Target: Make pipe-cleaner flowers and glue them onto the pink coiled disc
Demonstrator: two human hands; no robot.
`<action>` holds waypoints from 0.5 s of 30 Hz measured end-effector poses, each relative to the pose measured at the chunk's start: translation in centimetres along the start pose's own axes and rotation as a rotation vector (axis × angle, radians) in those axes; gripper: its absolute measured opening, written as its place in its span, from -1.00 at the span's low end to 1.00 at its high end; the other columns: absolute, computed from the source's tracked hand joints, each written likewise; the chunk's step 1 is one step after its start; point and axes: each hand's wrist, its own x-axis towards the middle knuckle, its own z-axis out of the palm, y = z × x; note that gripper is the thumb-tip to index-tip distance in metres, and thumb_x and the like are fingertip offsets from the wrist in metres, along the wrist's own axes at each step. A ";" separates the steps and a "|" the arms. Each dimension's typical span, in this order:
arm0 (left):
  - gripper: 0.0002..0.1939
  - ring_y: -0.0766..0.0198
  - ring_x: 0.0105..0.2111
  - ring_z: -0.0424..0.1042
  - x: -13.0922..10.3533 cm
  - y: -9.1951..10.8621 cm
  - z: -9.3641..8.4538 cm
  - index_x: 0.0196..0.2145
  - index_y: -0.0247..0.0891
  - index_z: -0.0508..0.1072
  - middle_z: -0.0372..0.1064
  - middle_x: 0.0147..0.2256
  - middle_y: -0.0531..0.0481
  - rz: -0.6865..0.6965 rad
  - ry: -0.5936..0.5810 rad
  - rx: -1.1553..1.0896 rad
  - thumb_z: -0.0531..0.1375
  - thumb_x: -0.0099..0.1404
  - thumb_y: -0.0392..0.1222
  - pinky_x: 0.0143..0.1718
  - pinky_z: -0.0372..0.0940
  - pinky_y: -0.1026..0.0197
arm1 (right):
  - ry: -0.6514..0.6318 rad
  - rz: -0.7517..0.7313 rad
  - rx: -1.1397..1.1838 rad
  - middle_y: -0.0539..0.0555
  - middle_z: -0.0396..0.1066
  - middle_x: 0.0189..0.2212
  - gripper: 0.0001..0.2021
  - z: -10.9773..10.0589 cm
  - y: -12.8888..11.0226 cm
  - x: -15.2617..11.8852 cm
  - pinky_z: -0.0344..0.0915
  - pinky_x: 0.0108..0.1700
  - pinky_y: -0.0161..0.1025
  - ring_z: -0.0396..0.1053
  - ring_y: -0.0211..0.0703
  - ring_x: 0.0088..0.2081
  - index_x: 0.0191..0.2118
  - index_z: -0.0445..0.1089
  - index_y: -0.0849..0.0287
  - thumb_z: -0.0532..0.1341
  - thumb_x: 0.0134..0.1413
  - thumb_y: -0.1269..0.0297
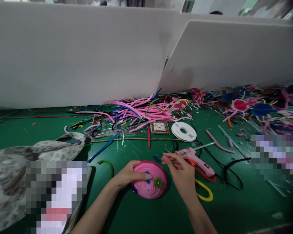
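My left hand (133,175) grips a round pink disc (150,191) by its left side, thumb lying on its face. The disc has a darker pink rim, a green flower (158,182) at the right and blue pieces near the thumb. Just right of the disc and a little above it is my right hand (177,164), its fingers bent and thumb and index close together; whatever they may hold is too small to name. Beyond that hand lies a pink glue gun (200,162), with red-and-yellow-handled scissors (207,191) beside it.
Pink pipe cleaners (141,110) are heaped at the back before white panels (83,55). A white spool (184,131) and a small framed square (160,127) sit mid-table. Floral cloth (9,182) lies left. A black cable (234,185) and more craft pieces (261,107) lie right.
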 end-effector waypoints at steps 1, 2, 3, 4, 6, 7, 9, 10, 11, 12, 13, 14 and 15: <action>-0.70 0.35 -0.49 0.41 0.0 0.0 0.0 -0.35 -0.39 0.58 0.52 -0.46 0.00 0.001 0.004 0.003 0.43 -0.10 -0.22 -0.33 0.33 0.32 | 0.010 -0.002 -0.002 0.10 0.53 -0.42 -0.79 -0.1 0.1 -0.1 0.44 -0.34 -0.20 0.50 -0.11 -0.42 -0.26 0.46 0.17 0.19 0.09 0.15; -0.69 0.35 -0.49 0.41 0.1 0.0 -0.1 -0.35 -0.38 0.58 0.52 -0.46 0.00 0.001 0.007 0.007 0.43 -0.10 -0.21 -0.32 0.33 0.32 | 0.005 -0.008 -0.006 0.09 0.52 -0.44 -0.79 -0.2 0.2 -0.2 0.43 -0.37 -0.21 0.49 -0.12 -0.45 -0.27 0.46 0.17 0.20 0.09 0.14; -0.68 0.35 -0.49 0.41 0.1 0.0 -0.1 -0.34 -0.37 0.58 0.52 -0.46 0.01 0.002 0.008 0.011 0.43 -0.10 -0.20 -0.32 0.33 0.32 | -0.012 -0.019 -0.013 0.08 0.51 -0.47 -0.80 -0.3 0.1 -0.4 0.42 -0.38 -0.21 0.48 -0.13 -0.46 -0.30 0.46 0.16 0.20 0.08 0.14; -0.67 0.36 -0.49 0.40 0.1 0.1 -0.1 -0.33 -0.37 0.58 0.51 -0.46 0.02 0.003 0.009 0.017 0.43 -0.10 -0.19 -0.32 0.32 0.31 | -0.033 -0.036 -0.021 0.07 0.50 -0.48 -0.81 -0.3 -0.1 -0.5 0.41 -0.38 -0.22 0.47 -0.13 -0.46 -0.33 0.47 0.16 0.21 0.07 0.15; -0.67 0.36 -0.49 0.39 0.0 0.1 -0.2 -0.33 -0.35 0.58 0.50 -0.46 0.03 -0.004 0.000 0.038 0.43 -0.09 -0.17 -0.32 0.31 0.32 | -0.075 -0.075 -0.036 0.07 0.48 -0.44 -0.83 -0.4 -0.7 -0.7 0.39 -0.34 -0.21 0.46 -0.12 -0.39 -0.35 0.47 0.13 0.23 0.05 0.16; -0.68 0.37 -0.50 0.38 0.0 0.1 -0.3 -0.34 -0.36 0.58 0.50 -0.46 0.03 -0.015 -0.011 0.054 0.43 -0.10 -0.17 -0.33 0.30 0.32 | -0.101 -0.102 -0.043 0.08 0.48 -0.38 -0.84 -0.3 -1.1 -0.7 0.38 -0.30 -0.21 0.45 -0.11 -0.33 -0.32 0.48 0.12 0.24 0.03 0.17; -0.69 0.39 -0.54 0.34 -0.2 0.1 -0.4 -0.38 -0.37 0.58 0.47 -0.50 0.05 -0.046 -0.042 0.096 0.43 -0.12 -0.17 -0.38 0.27 0.33 | -0.208 -0.181 -0.089 0.09 0.47 -0.26 -0.82 0.0 -2.1 -0.5 0.34 -0.19 -0.18 0.41 -0.08 -0.21 -0.24 0.48 0.10 0.28 -0.01 0.21; -0.70 0.40 -0.56 0.31 -0.2 0.1 -0.5 -0.41 -0.38 0.58 0.45 -0.54 0.06 -0.064 -0.061 0.120 0.44 -0.14 -0.18 -0.41 0.25 0.34 | -0.291 -0.223 -0.130 0.08 0.46 -0.24 -0.81 0.2 -2.6 -0.3 0.32 -0.16 -0.17 0.40 -0.08 -0.18 -0.23 0.48 0.09 0.29 -0.03 0.24; -0.72 0.41 -0.58 0.28 -0.3 0.1 -0.5 -0.45 -0.39 0.58 0.42 -0.57 0.08 -0.080 -0.079 0.146 0.45 -0.16 -0.19 -0.45 0.22 0.35 | -0.377 -0.260 -0.175 0.07 0.46 -0.26 -0.84 0.4 -3.0 -0.1 0.31 -0.14 -0.17 0.39 -0.08 -0.18 -0.26 0.48 0.09 0.29 -0.04 0.27; -0.73 0.42 -0.60 0.25 -0.4 0.2 -0.6 -0.49 -0.39 0.57 0.40 -0.59 0.10 -0.093 -0.096 0.172 0.45 -0.18 -0.20 -0.47 0.20 0.35 | -0.453 -0.285 -0.217 0.05 0.47 -0.32 -0.89 0.7 -3.4 0.3 0.30 -0.16 -0.18 0.39 -0.10 -0.21 -0.32 0.49 0.09 0.30 -0.05 0.31; -0.74 0.43 -0.60 0.23 -0.4 0.2 -0.6 -0.51 -0.39 0.57 0.38 -0.61 0.11 -0.102 -0.111 0.195 0.46 -0.20 -0.21 -0.49 0.18 0.36 | -0.508 -0.298 -0.249 0.03 0.47 -0.39 -0.96 0.9 -3.7 0.6 0.29 -0.19 -0.20 0.39 -0.11 -0.25 -0.40 0.48 0.10 0.30 -0.07 0.34; -0.74 0.44 -0.61 0.22 -0.5 0.2 -0.5 -0.53 -0.39 0.56 0.37 -0.61 0.12 -0.107 -0.121 0.217 0.46 -0.20 -0.21 -0.50 0.17 0.36 | -0.534 -0.297 -0.268 0.01 0.46 -0.45 -0.97 1.1 -3.8 1.0 0.29 -0.22 -0.21 0.39 -0.12 -0.29 -0.47 0.46 0.11 0.30 -0.08 0.38; -0.75 0.44 -0.61 0.21 -0.5 0.3 -0.5 -0.54 -0.39 0.55 0.36 -0.61 0.12 -0.110 -0.127 0.235 0.45 -0.20 -0.20 -0.50 0.16 0.36 | -0.536 -0.293 -0.278 0.00 0.45 -0.50 -0.93 1.2 -3.9 1.3 0.28 -0.26 -0.22 0.39 -0.13 -0.33 -0.52 0.45 0.12 0.29 -0.09 0.39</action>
